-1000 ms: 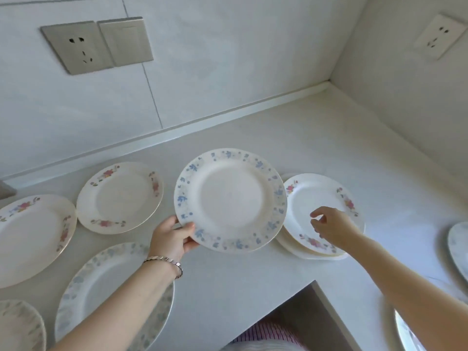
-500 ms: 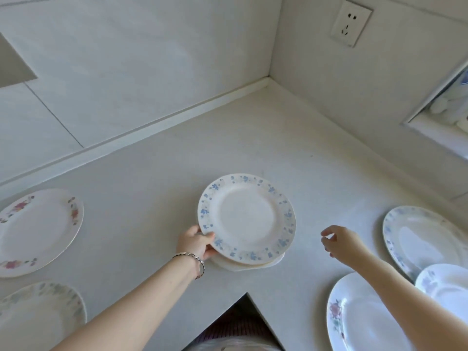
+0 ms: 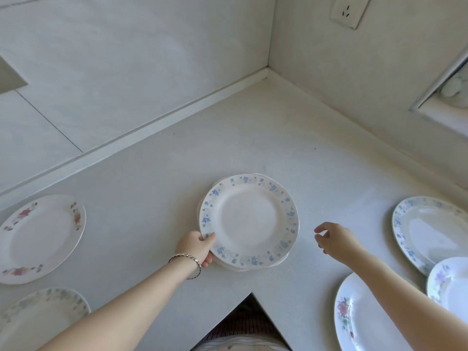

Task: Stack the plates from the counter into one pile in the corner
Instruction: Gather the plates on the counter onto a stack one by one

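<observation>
The left hand (image 3: 196, 248), a thin bracelet at its wrist, pinches the near-left rim of a round white plate with a blue-flower border (image 3: 249, 220), thumb on top and fingers underneath. That plate sits on a small pile of white plates (image 3: 253, 267), whose edges peek out below and to the left; whether it has fully settled I cannot tell. The right hand (image 3: 334, 240) hovers empty just right of the pile, fingers loosely curled, touching nothing.

The step in hand looks like adding this plate to the pile. Next, I judge, the left hand lets go and squares the pile, then one hand fetches another plate.

The pale desk (image 3: 253, 138) lies bare from the pile back to the wall corner, giving open room to slide the pile deeper. Its inner front edge forms a notch close below the pile. Loose plates remain: a red-flowered plate (image 3: 40, 238) and a faded-border plate (image 3: 38, 317) at left, a blue-bordered plate (image 3: 430, 229), a purple-flowered plate (image 3: 449, 285) and a rose-patterned plate (image 3: 362, 323) at right.
</observation>
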Motion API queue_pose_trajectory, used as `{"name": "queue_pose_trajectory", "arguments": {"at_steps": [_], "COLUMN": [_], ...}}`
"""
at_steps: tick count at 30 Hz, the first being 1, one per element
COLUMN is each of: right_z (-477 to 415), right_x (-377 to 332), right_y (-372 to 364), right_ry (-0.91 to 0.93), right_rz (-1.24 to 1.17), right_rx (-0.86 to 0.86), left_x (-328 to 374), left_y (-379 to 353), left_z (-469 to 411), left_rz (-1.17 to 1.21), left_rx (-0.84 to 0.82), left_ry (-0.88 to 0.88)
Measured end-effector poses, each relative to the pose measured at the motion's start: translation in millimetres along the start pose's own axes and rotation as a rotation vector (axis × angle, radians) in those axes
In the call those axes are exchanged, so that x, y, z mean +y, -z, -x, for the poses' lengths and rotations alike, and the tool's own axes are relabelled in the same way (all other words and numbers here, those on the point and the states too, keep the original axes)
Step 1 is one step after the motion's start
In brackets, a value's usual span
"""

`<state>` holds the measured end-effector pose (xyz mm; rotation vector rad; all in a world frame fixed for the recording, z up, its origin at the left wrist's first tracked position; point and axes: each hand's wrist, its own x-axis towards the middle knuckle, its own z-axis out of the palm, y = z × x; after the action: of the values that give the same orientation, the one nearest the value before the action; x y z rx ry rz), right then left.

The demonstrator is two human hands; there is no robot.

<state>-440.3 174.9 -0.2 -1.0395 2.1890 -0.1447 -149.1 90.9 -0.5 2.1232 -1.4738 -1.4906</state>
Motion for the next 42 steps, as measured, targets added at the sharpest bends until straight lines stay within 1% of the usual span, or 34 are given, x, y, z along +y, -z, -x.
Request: {"name": "queue_pose_trajectory", "arguments": {"at_steps": [3, 6, 8, 11, 13, 16, 19, 22, 25, 27, 30, 34, 35, 37, 39, 42], "right_z": [1, 2, 4, 11, 17, 28, 38, 46, 54, 61, 73, 90, 93, 97, 99, 100], "right_x": [-2, -4, -6, -15, -25, -54, -97, -147, -197, -227, -263, -289, -292, -295, -294, -290], "right_y": [1, 3, 3, 4, 7, 12, 6, -17, -56, -88, -132, -174, -182, -194, -200, -202], "right_ry": [-0.004, -0.01, -0.008, -0.007, 0.013, 0.105, 0.242, 0.409, 0.544, 0.596, 0.653, 0.668, 0.661, 0.649, 0.625, 0.572], "right_rz": [0.031, 0.041, 0.05, 0.073, 0.091, 0.135, 0.162, 0.25, 0.377, 0.415, 0.441, 0.492, 0.499, 0.518, 0.535, 0.563], "right_rx": [-0.012, -0.01, -0.005, 0.031, 0.081, 0.156, 0.144, 0.033, -0.081, -0.134, -0.198, -0.278, -0.289, -0.299, -0.298, -0.282], "left_x": [5, 11, 12, 8, 3, -4, -19, -51, -99, -135, -196, -265, -277, -294, -303, -313], "left_y": [-2, 0, 1, 3, 4, 9, 25, 60, 110, 145, 192, 247, 256, 269, 275, 280], "left_z": [-1, -6, -8, -9, -10, -10, -10, -10, -3, 6, 23, 39, 39, 37, 30, 18], "left_rz": [-0.099, -0.251, -0.31, -0.327, -0.327, -0.273, -0.178, -0.159, -0.158, -0.137, -0.198, -0.238, -0.256, -0.266, -0.236, -0.135], "left_rx": [0.001, 0.008, -0.008, -0.056, -0.056, -0.036, -0.005, 0.079, 0.189, 0.267, 0.384, 0.538, 0.54, 0.494, 0.451, 0.463], "left_ry": [-0.043, -0.089, -0.095, -0.092, -0.097, -0.075, -0.049, -0.028, 0.046, 0.119, 0.247, 0.391, 0.431, 0.484, 0.483, 0.471]}}
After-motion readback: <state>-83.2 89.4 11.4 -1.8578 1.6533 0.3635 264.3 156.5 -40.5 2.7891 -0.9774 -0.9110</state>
